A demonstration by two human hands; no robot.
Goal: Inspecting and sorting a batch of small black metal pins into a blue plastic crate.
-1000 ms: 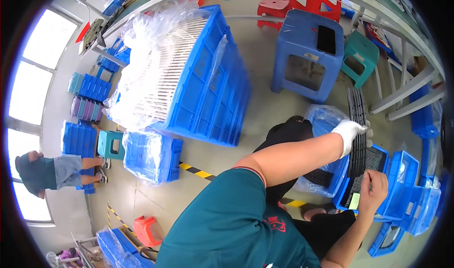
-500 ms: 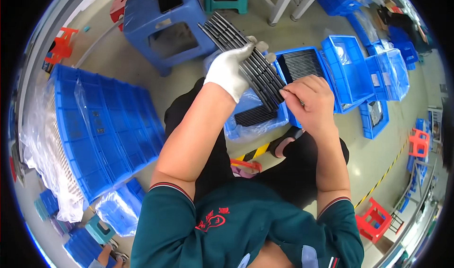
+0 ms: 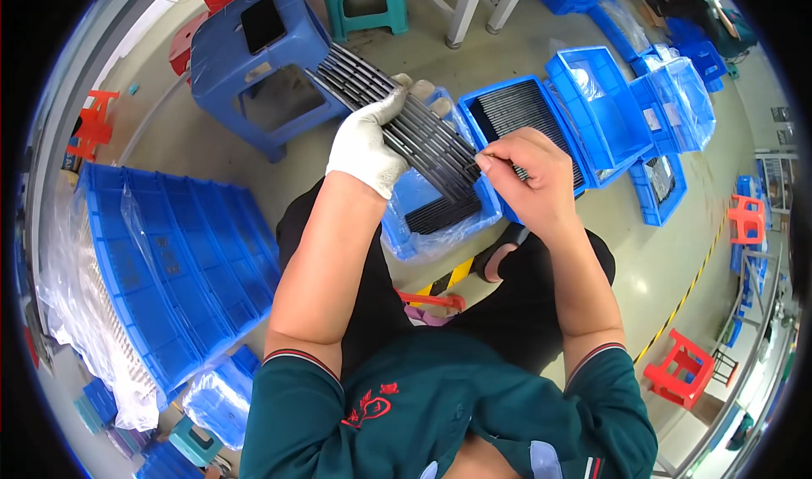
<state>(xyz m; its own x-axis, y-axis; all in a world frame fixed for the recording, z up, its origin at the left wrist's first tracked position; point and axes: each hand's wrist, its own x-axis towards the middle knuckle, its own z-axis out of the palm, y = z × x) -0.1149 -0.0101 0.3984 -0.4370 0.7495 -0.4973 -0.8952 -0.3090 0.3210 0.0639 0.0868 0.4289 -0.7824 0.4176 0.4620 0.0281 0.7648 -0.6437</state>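
Black rods (image 3: 430, 141) hang fanned above the film-lined blue bin (image 3: 410, 193); the gloved left hand (image 3: 368, 145) wraps them, the bare right hand (image 3: 539, 175) pinches at their ends; a slack left grip could drop some there.

Both arms reach forward, bent at the elbow, hands close together before the body.
The left arm (image 3: 317, 263) angles up to the left hand (image 3: 368, 145), gloved in white, its thumb (image 3: 385, 109) laid across the near side and its fingers (image 3: 423, 90) wrapped round in a firm grip. The right arm (image 3: 588, 289) slants inward to the bare right hand (image 3: 533, 170), back upward, index finger and thumb pinched at the tips, the other fingers curled in.
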